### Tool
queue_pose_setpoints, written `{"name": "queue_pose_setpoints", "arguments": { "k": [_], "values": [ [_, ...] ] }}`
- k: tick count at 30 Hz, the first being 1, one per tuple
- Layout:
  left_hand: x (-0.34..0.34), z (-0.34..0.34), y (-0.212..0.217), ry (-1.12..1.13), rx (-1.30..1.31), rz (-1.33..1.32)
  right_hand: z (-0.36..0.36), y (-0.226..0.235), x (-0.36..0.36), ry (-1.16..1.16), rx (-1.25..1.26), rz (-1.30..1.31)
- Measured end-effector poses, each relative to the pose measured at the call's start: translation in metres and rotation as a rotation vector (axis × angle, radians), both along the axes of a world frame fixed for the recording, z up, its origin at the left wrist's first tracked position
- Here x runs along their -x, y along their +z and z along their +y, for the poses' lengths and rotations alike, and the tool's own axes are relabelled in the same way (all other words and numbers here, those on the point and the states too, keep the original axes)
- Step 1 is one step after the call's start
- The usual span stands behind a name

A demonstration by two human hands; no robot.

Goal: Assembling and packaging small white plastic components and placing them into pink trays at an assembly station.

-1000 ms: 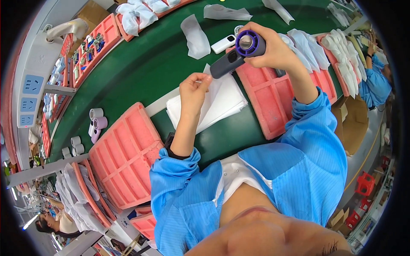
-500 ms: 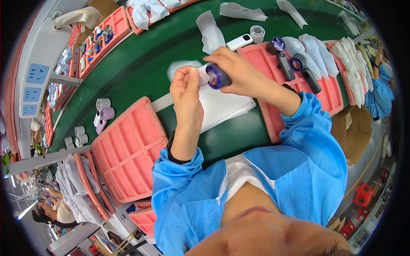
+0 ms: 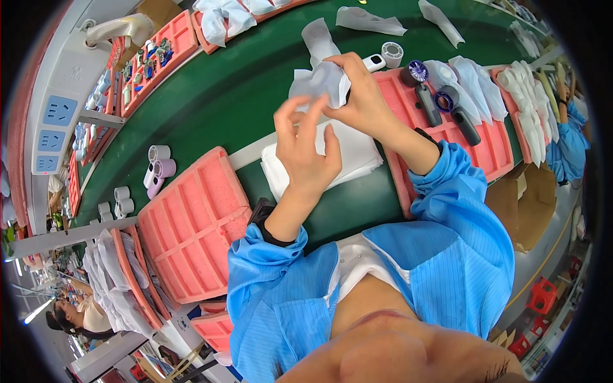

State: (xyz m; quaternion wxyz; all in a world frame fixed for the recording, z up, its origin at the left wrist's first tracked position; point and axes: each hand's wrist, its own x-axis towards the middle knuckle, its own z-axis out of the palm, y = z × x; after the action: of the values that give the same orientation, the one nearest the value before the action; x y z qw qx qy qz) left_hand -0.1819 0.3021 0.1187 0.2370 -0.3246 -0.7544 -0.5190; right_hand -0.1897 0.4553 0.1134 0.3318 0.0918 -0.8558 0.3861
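Three blue sockets: sat in a column on the pale panel at your far left.
White and lilac fans: lay clustered on the green surface, past the far corner of your left tray.
Parts tray: lay beyond the left stretch of that surface, pink, with small green, blue and white pieces in it.
Left tray: pink and divided by raised ribs, it lay slanted beside your left forearm.
Left hand: your grip was released, fingers spread and blurred; the fingertips came close to the white wrapping, and whether they touched it you could not tell.
Sheet stack: white and slightly fanned, it lay behind your left hand, between the two ribbed trays.
Wrapping: hung crumpled above the surface, past the stack; a dark bit showed at its right edge, the rest of its contents hidden.
Right hand: your grip grasped the wrapping by its right side.
White fan: lay just past your right hand, its round head to the right.
Right tray: pink, it lay partly under your right forearm.
Two dark fans: rested on the right tray, with purple rims, handles pointing toward you.
Bluish-white bags: lay just right of those fans.
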Motion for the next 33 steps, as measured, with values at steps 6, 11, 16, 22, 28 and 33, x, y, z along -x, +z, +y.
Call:
{"name": "queue_pose_setpoints", "arguments": {
  "k": [6, 11, 16, 22, 28, 33],
  "values": [
    [0.027, -0.017, 0.008, -0.137, -0.057, -0.033, -0.010, 0.021, -0.016, 0.442, 0.316, -0.158],
    [0.029, -0.033, 0.014, -0.496, -0.361, -0.198, 0.003, 0.007, -0.010, 0.488, 0.080, -0.146],
    [0.014, -0.021, 0.018, 0.002, -0.329, -0.188, 0.007, 0.009, -0.015, -0.064, -0.182, -0.146],
    [0.004, -0.002, 0.025, 0.051, -0.282, 0.087, -0.011, 0.009, -0.021, -0.034, -0.155, 0.036],
    [0.026, -0.040, 0.042, -0.017, -0.365, -0.224, -0.021, 0.028, -0.038, 0.277, 0.266, -0.264],
    [0.016, -0.077, 0.042, -0.224, -0.677, -0.766, -0.027, 0.032, -0.049, 0.579, 0.392, -0.677]
  ]
}}
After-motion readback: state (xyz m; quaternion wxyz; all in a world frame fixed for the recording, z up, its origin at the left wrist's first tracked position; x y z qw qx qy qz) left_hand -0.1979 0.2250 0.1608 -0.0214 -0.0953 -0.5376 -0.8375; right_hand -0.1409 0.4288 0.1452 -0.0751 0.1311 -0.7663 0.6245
